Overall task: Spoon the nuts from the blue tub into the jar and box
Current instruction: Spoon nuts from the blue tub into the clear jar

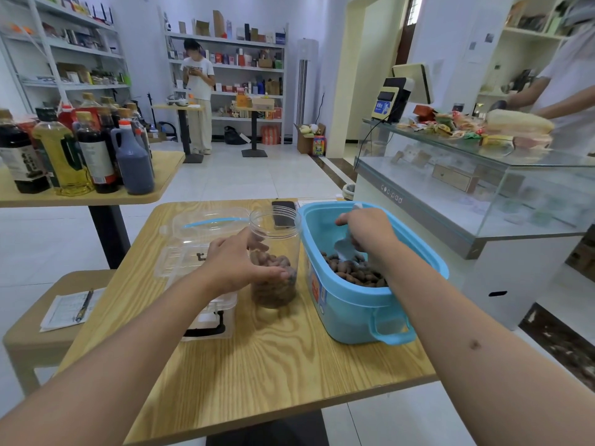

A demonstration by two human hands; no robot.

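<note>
Fingers (257, 244) grip 1 jar (274, 252), 1 scoop (346, 249).

Left hand (236, 260) curled round a clear jar (274, 249) partly filled with brown nuts (273, 286), upright on a wooden table (257, 365). Right hand (367, 230) inside the blue tub (354, 312), gripping a pale scoop (344, 247) above the nuts there. Just left of the jar, 1 clear box (193, 252) with black latch. Phone (284, 214) behind the jar.
</note>
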